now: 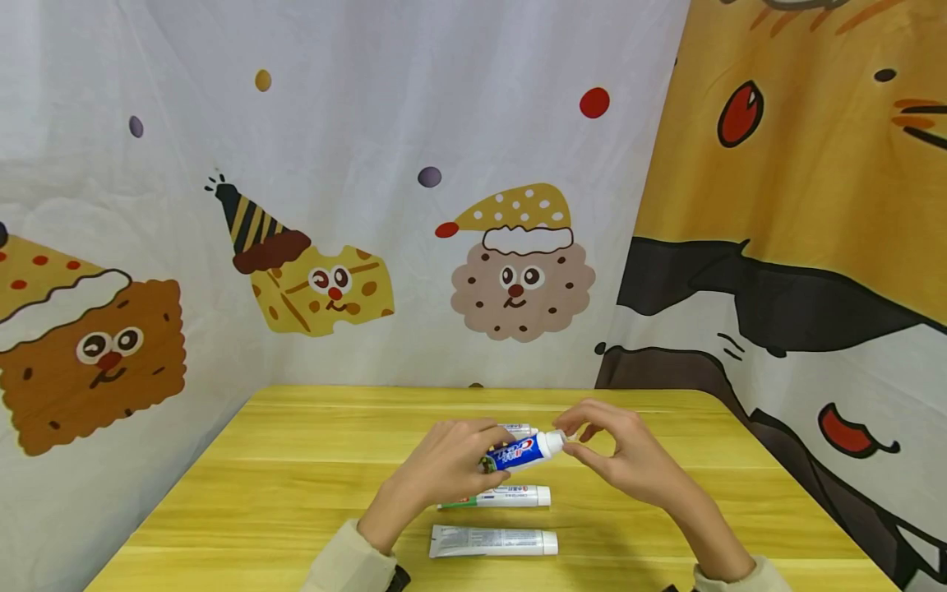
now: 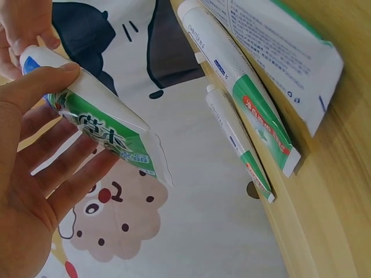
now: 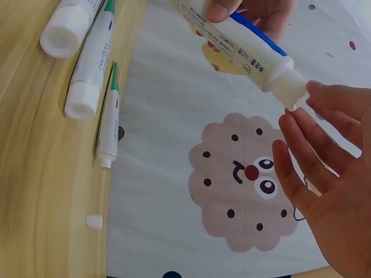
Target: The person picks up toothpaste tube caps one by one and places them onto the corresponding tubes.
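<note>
My left hand [image 1: 455,456] grips a blue, green and white toothpaste tube [image 1: 518,452] round its body, above the table. In the left wrist view, the thumb lies on top and the fingers spread beneath its green face. The tube slants with its white cap [image 3: 290,90] toward my right hand [image 1: 629,452]. Fingertips of the right hand pinch the cap's outer end, while its other fingers stay loosely extended below. Under the hands lie a white-and-green toothpaste tube [image 1: 518,496] and a larger white tube [image 1: 491,541]. A small tube [image 3: 109,127], nozzle showing, lies behind, partly hidden in the head view.
A small white cap [image 3: 94,221] lies on the wooden table [image 1: 296,510] near the small tube's nozzle end. Behind the table's far edge hangs a white curtain [image 1: 355,123] printed with cartoon figures; another printed panel [image 1: 814,205] hangs on the right.
</note>
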A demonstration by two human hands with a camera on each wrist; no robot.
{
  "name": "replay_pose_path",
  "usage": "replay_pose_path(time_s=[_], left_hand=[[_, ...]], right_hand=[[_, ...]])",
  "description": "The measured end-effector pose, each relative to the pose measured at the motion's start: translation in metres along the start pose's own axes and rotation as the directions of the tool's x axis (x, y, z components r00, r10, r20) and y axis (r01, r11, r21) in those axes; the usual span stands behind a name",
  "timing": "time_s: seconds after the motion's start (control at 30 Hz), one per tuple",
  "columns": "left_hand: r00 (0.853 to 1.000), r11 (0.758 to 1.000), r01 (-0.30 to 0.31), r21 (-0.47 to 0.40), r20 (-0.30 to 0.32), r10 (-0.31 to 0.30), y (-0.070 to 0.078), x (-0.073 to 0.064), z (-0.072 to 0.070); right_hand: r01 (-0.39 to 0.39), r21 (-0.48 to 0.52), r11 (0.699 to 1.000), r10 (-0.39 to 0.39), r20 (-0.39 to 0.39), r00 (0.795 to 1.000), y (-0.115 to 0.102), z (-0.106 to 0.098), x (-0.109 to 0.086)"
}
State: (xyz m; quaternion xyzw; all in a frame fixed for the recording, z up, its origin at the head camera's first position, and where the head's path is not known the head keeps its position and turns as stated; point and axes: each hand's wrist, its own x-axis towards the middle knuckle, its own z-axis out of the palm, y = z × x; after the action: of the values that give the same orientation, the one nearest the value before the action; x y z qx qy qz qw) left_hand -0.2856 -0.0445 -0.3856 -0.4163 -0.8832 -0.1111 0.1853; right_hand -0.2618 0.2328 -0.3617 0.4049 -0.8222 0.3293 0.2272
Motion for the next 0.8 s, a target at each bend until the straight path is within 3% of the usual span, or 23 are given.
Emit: replay_pose_path(time_s=[0.23,0.57,0.8], left_hand=[[1.0,1.0,-0.001,0.005,0.004,0.001,-0.0006,-0.0001,0.0024],[1.0,1.0,-0.001,-0.002,0.008,0.001,-0.0007,0.0007,0.002],[1.0,1.0,0.002,0.0,0.01,-0.002,-0.0004,0.0002,0.0006]], right_hand=[[-0.088,-0.035,0.995,0.089,0.018,0.996,0.0017,0.0016,-0.0015],[0.032,-0.02,0.999,-0.033,-0.026,0.999,-0.0011,-0.0018,0.0003],[0.022,-0.047,0.999,-0.023,-0.016,1.0,0.0005,0.0012,0.0]])
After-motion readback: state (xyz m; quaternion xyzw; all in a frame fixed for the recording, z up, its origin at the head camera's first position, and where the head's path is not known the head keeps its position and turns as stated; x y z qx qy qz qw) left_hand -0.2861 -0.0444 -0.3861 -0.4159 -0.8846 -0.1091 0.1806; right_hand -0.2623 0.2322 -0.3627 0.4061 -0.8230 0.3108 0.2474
